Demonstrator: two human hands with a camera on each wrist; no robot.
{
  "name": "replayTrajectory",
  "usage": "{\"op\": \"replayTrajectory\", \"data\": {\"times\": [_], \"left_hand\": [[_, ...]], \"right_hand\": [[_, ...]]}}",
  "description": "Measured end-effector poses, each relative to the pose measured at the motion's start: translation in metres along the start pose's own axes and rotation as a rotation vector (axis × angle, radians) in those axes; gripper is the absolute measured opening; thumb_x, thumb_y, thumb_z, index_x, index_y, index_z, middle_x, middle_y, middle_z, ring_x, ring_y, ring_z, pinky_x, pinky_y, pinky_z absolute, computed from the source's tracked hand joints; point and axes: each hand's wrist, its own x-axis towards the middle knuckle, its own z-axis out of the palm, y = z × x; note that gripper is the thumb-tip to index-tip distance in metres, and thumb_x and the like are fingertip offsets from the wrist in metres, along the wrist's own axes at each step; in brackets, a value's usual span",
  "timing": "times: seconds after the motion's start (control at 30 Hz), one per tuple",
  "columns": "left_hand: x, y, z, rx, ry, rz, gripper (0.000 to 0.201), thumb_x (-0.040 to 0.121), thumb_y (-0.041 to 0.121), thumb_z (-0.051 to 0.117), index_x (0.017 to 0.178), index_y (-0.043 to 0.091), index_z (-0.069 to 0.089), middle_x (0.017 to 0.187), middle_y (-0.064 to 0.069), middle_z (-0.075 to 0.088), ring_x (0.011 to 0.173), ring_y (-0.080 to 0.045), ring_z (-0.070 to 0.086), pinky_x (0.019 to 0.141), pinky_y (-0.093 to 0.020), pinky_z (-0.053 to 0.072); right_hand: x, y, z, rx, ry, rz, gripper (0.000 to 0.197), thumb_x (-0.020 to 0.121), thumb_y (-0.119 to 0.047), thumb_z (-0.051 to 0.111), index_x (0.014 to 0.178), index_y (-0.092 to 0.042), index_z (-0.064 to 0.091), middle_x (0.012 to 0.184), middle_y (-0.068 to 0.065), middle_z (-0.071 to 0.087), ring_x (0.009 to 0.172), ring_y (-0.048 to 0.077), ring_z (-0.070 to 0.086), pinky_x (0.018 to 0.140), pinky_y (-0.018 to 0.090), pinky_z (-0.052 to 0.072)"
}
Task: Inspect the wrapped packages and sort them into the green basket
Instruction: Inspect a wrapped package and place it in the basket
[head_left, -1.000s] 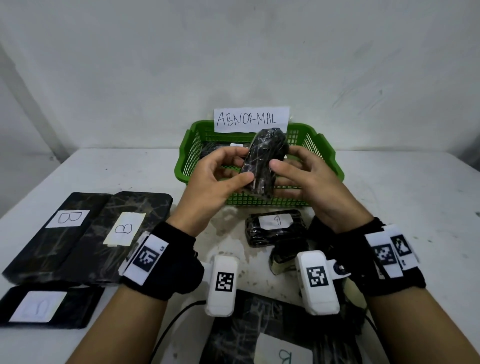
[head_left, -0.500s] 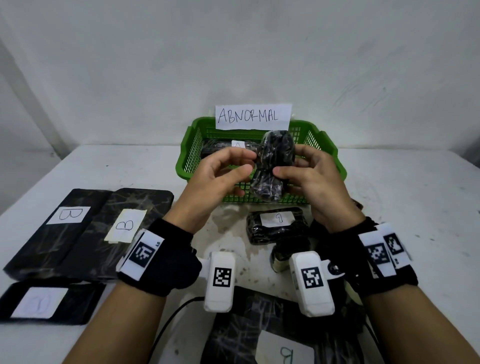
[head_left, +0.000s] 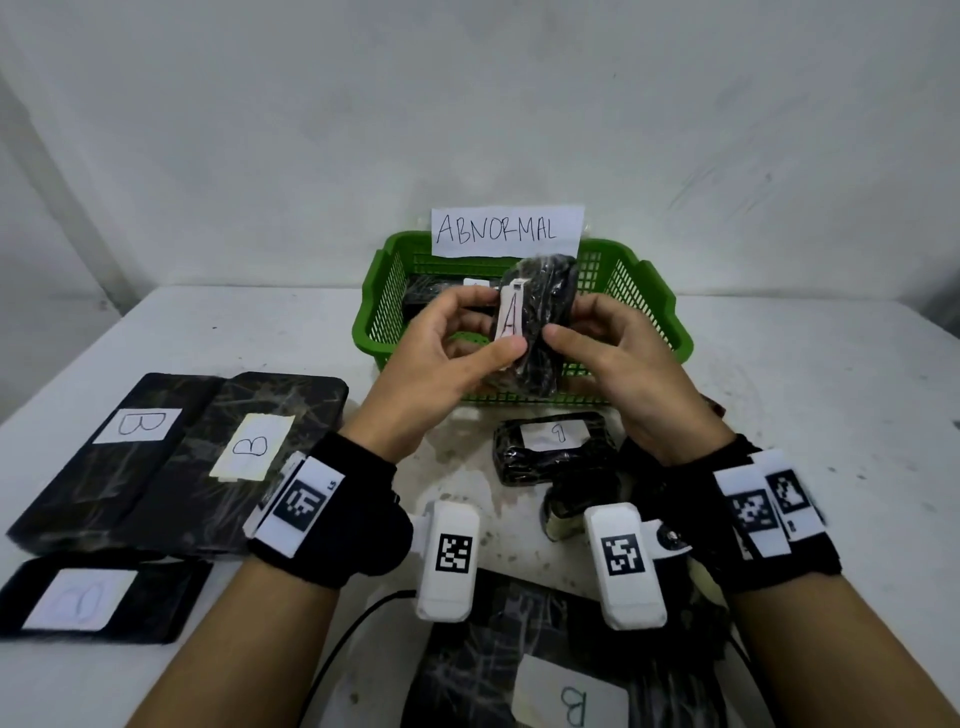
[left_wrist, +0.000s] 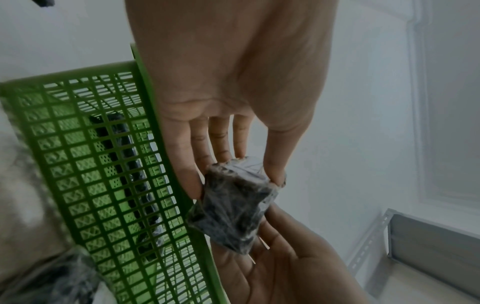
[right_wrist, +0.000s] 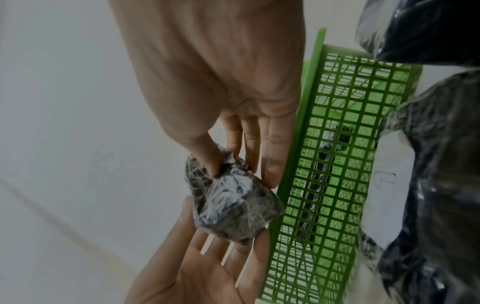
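Observation:
A small black plastic-wrapped package (head_left: 545, 312) is held upright in the air in front of the green basket (head_left: 670, 332). Its white label (head_left: 510, 317) marked "A" faces me. My left hand (head_left: 488, 327) pinches its left side between thumb and fingers. My right hand (head_left: 571, 322) pinches the right side the same way. The left wrist view shows the package (left_wrist: 233, 209) at the fingertips, beside the basket wall (left_wrist: 103, 164). In the right wrist view the package (right_wrist: 228, 205) sits between both hands. Another wrapped package (head_left: 431, 296) lies inside the basket.
A paper sign (head_left: 506, 231) reading "ABNORMAL" stands on the basket's far rim. A small package labelled 9 (head_left: 550, 447) lies just before the basket. Flat black packages marked B (head_left: 140, 426) (head_left: 254, 447) lie at left, another (head_left: 88, 597) lower left, one (head_left: 571, 701) nearest me.
Both hands have turned the package between the fingers. Its plain black side faced me before; now the white "A" label does.

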Motion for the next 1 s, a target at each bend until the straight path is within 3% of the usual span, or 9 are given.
{"op": "replayTrajectory", "data": {"times": [0.1,0.2,0.33,0.43,0.57,0.73,0.87,0.93,1.0], "left_hand": [[0.001,0.0,-0.003,0.033,-0.002,0.035,0.044,0.086,0.01,0.073,0.126,0.019,0.058,0.099,0.003,0.062,0.086,-0.013,0.067,0.071,-0.03,0.06],[0.001,0.004,-0.005,0.051,-0.009,0.099,0.044,0.088,-0.001,0.068,0.123,0.025,0.062,0.098,-0.002,0.055,0.092,-0.019,0.062,0.077,-0.042,0.062],[0.0,0.006,-0.003,0.113,-0.03,0.158,0.048,0.091,-0.007,0.062,0.126,0.027,0.062,0.097,-0.001,0.054,0.095,-0.016,0.061,0.073,-0.035,0.062],[-0.002,0.008,0.0,0.079,-0.038,0.153,0.044,0.094,-0.007,0.057,0.125,0.022,0.064,0.101,-0.001,0.054,0.096,-0.014,0.062,0.07,-0.032,0.061],[-0.004,0.009,0.001,0.035,-0.029,0.141,0.037,0.095,-0.005,0.057,0.119,0.021,0.065,0.101,-0.002,0.052,0.092,-0.013,0.061,0.071,-0.034,0.061],[-0.004,0.01,0.001,0.015,-0.029,0.073,0.038,0.092,0.005,0.065,0.126,0.016,0.057,0.103,-0.002,0.054,0.083,-0.007,0.066,0.073,-0.035,0.062],[-0.003,0.007,0.001,0.062,-0.042,0.004,0.045,0.089,0.013,0.07,0.131,0.017,0.056,0.113,-0.003,0.06,0.093,-0.015,0.071,0.076,-0.034,0.062],[-0.003,0.006,0.0,0.058,-0.029,0.001,0.044,0.088,0.012,0.071,0.13,0.018,0.057,0.117,-0.004,0.063,0.095,-0.016,0.071,0.075,-0.033,0.061],[-0.002,0.005,-0.002,0.075,-0.006,0.046,0.043,0.087,0.009,0.072,0.127,0.018,0.06,0.118,-0.004,0.066,0.095,-0.016,0.069,0.077,-0.032,0.061]], "right_hand": [[-0.004,-0.007,0.0,0.049,-0.037,0.023,0.018,0.104,-0.029,0.056,0.105,-0.019,0.07,0.103,-0.003,0.077,0.096,0.015,0.075,0.069,0.028,0.059],[-0.007,-0.013,-0.001,0.066,-0.079,0.007,0.024,0.093,-0.035,0.066,0.111,-0.019,0.069,0.108,-0.002,0.078,0.1,0.017,0.075,0.072,0.03,0.06],[-0.004,-0.012,-0.002,0.058,-0.018,-0.023,0.021,0.092,-0.016,0.071,0.113,-0.018,0.068,0.1,-0.003,0.079,0.091,0.014,0.077,0.068,0.03,0.061],[-0.003,-0.009,-0.002,0.007,0.034,-0.056,0.016,0.094,-0.011,0.068,0.107,-0.02,0.07,0.091,-0.007,0.079,0.086,0.011,0.076,0.071,0.032,0.061],[0.0,-0.003,-0.001,-0.024,0.077,-0.121,0.018,0.094,-0.005,0.068,0.108,-0.016,0.071,0.091,-0.005,0.08,0.085,0.01,0.076,0.072,0.027,0.059],[0.002,0.0,0.0,-0.016,0.056,-0.13,0.02,0.093,-0.003,0.068,0.104,-0.02,0.071,0.093,-0.004,0.08,0.089,0.013,0.077,0.077,0.028,0.059],[-0.001,-0.003,-0.001,-0.032,0.049,-0.144,0.019,0.092,-0.006,0.07,0.105,-0.021,0.072,0.098,-0.003,0.08,0.093,0.015,0.077,0.08,0.032,0.06],[-0.004,-0.004,0.0,-0.045,0.045,-0.166,0.02,0.092,-0.009,0.072,0.108,-0.021,0.071,0.104,-0.002,0.08,0.097,0.016,0.076,0.084,0.038,0.061],[-0.006,-0.006,-0.001,-0.068,0.036,-0.212,0.02,0.092,-0.012,0.073,0.11,-0.021,0.07,0.107,-0.001,0.079,0.101,0.014,0.075,0.086,0.037,0.061]]}}
